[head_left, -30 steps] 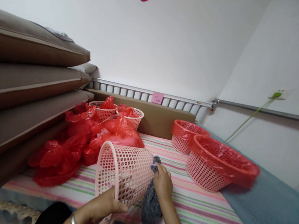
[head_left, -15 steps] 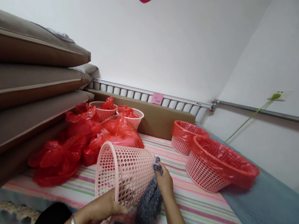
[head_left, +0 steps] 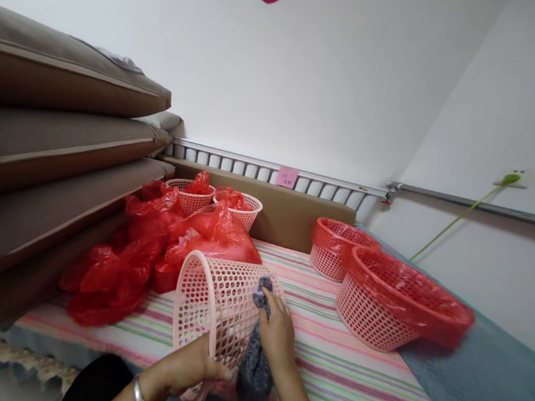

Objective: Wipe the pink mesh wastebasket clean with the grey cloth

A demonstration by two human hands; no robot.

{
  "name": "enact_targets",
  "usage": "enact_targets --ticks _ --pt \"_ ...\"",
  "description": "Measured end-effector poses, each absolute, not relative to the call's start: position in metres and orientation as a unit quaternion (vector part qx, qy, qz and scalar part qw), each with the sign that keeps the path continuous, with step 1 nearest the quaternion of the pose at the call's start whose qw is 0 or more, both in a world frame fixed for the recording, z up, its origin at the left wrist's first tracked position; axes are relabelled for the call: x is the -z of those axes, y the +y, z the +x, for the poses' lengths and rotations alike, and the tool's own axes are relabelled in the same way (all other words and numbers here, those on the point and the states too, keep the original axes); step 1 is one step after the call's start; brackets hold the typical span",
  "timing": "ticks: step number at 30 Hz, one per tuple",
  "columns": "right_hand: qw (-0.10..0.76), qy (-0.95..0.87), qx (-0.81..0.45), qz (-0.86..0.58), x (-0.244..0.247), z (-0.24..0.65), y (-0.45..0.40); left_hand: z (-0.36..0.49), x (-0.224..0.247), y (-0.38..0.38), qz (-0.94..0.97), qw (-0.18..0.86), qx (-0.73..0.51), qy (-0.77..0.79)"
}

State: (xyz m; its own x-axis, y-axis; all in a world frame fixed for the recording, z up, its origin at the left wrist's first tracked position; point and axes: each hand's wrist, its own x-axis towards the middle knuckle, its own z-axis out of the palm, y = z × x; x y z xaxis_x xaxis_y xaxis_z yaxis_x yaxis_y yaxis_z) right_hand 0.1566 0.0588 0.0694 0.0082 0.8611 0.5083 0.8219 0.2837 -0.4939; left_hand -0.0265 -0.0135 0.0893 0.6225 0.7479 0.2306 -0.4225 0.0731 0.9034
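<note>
A pink perforated basket (head_left: 229, 284) lies tilted on its side, its open mouth facing left. My left hand (head_left: 197, 366) grips its lower rim, the thumb outside and the fingers partly hidden inside the mesh. A dark grey fuzzy cloth (head_left: 255, 371) is held in my right hand (head_left: 275, 323), pressed on the basket's outer wall towards its base. Part of the cloth hangs below my fingers. A silver bracelet (head_left: 139, 395) circles my left wrist.
Red plastic bags (head_left: 115, 274) are heaped at left, before two pink baskets holding red plastic. Two red-lined baskets (head_left: 374, 310) stand at right on the striped sheet (head_left: 346, 373). Stacked cushions (head_left: 67, 139) rise at left. A radiator (head_left: 233, 164) runs along the wall.
My right hand and the cloth have moved left along the basket's wall, towards its mouth. My left hand keeps its grip on the rim. The view has shifted slightly.
</note>
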Motion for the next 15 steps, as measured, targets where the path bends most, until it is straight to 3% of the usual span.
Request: enact_targets --ticks 3,9,15 --pt "0.387 -0.742 -0.026 -0.547 -0.079 0.137 0.044 -0.027 -0.085 -0.012 0.546 0.715 -0.409 0.154" --pt "0.365 -0.814 -0.036 -0.451 -0.101 0.094 0.005 -0.037 -0.068 -0.005 0.592 0.621 -0.409 0.311" --pt "0.359 -0.822 -0.008 -0.441 -0.101 0.084 -0.004 -0.039 -0.076 -0.01 0.613 0.594 -0.403 0.332"
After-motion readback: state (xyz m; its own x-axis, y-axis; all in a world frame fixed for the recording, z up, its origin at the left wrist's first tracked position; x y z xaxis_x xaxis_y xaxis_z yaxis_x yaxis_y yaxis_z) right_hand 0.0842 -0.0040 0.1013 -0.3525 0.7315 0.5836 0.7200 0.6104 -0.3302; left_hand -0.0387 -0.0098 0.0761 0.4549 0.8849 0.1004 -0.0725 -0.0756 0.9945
